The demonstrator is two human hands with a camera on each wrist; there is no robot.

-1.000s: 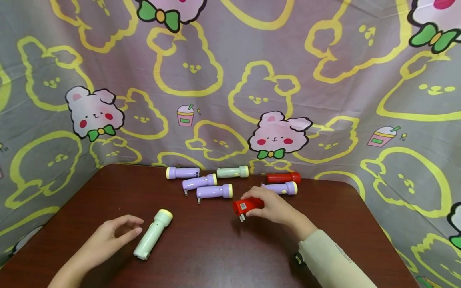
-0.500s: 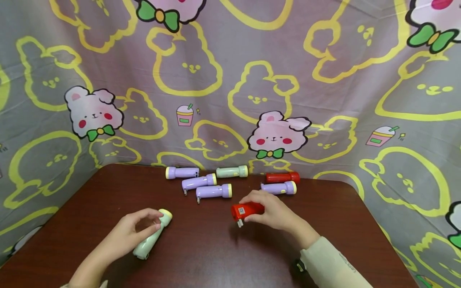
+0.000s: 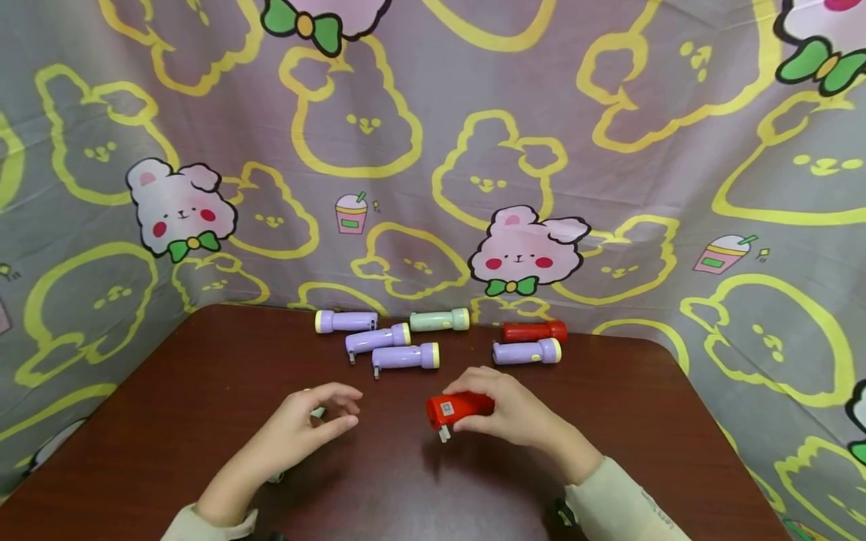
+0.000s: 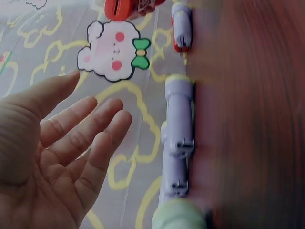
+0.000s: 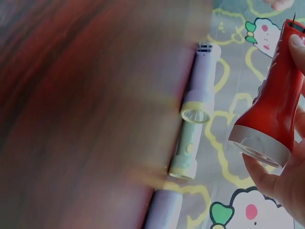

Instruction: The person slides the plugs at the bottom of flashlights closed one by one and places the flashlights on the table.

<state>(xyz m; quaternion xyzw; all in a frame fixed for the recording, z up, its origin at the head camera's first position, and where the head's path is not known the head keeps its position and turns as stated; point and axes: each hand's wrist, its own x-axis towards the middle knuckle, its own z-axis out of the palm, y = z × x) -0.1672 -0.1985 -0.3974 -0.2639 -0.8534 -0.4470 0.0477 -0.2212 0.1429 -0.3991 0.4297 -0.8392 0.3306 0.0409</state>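
Observation:
My right hand (image 3: 524,413) grips a red flashlight (image 3: 456,406) above the table, its two metal plug prongs (image 3: 443,433) folded out below the tail end. In the right wrist view the flashlight (image 5: 274,98) shows its pale-rimmed lens at the lower end, and fingers wrap its far side. My left hand (image 3: 294,432) hovers to the left of it, palm toward the red flashlight, holding nothing; the left wrist view shows its fingers spread and loosely bent. Behind that hand lies a light green flashlight, mostly hidden in the head view, its rounded end (image 4: 178,217) visible in the left wrist view.
Along the back of the brown table (image 3: 379,481) lie purple flashlights (image 3: 406,356), a green flashlight (image 3: 440,320) and another red flashlight (image 3: 534,331), with a purple flashlight (image 3: 528,352) in front of it. A cartoon-printed curtain (image 3: 419,150) rises behind the table edge.
My left hand has moved right, passing over the green flashlight without taking it. My right hand has brought the red flashlight slightly left and nearer to me.

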